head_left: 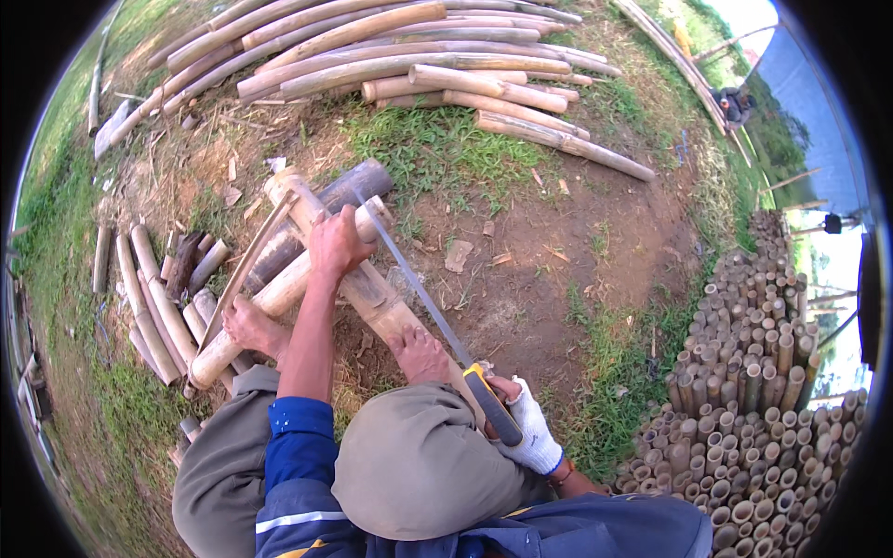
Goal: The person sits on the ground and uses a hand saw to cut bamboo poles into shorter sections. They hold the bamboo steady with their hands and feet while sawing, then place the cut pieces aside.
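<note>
The step in hand appears to be sawing near the upper end of a pale, round bamboo pole [282, 290], which lies across the upper end of a broad, tan bamboo crosspiece [377, 298]. The bare left hand [339, 246] has its fingers curled around the pole, close to that end. The right hand [532, 430], in a white knitted glove, grips the handle of a saw with a long, straight grey metal blade and yellow-and-black handle [430, 299]; the blade slants past the pole's end, though whether it sits in a cut is unclear. The next stroke likely calls for a steady pole and a level blade, clear of the left fingers. No brand, label or writing is legible.
</note>
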`<state>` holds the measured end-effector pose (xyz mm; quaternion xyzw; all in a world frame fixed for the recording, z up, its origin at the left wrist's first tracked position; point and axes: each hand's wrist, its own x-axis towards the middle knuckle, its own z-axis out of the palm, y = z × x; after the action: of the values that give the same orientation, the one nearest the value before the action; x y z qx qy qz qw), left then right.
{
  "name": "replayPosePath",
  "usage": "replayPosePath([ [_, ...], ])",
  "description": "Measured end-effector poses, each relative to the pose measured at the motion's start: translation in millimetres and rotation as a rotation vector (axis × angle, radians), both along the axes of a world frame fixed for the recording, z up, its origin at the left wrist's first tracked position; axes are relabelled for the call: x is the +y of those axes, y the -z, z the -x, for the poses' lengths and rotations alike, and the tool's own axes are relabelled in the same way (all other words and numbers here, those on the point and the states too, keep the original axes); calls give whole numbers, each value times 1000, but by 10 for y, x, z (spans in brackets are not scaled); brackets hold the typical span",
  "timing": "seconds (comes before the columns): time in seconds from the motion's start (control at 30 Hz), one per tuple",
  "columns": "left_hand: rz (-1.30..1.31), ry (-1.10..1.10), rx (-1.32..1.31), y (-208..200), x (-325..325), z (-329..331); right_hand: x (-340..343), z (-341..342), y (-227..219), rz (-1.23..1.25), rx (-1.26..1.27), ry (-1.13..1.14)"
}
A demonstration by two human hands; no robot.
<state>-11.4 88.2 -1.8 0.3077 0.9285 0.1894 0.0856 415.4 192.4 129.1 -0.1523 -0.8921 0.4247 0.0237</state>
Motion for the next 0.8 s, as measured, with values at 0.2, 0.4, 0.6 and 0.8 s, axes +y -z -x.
replayPosePath([
  [0.2,18,-20,55,-50,228,-108,341,1328,384,295,106,77],
  [0.4,37,0,93,73,139,-3,174,1325,586,206,305,39],
  [0.6,42,-17,54,36,151,-53,215,1289,554,303,133,21],
  [0.8,55,-22,19,-54,152,-76,217,1279,333,401,87,35],
])
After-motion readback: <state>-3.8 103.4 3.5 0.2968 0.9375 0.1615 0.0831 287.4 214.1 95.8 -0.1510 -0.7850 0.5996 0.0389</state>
